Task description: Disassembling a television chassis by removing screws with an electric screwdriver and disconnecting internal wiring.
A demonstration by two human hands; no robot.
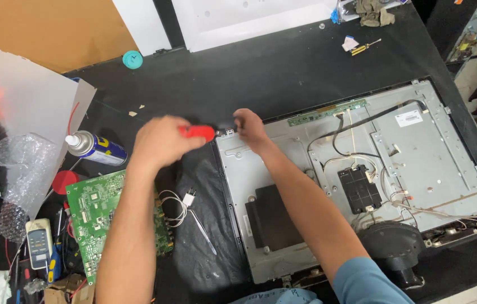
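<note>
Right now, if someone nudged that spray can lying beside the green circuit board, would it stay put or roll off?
The spray can lies on its side on the dark table, so its round body would probably roll at a light push. It looks metal and smooth, likely stiff and a little slippery. The green circuit board close beside it might stop it on that side.

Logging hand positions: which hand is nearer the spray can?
Left. The left hand holds a red-handled screwdriver just right of the spray can; the right hand is farther right.
</note>
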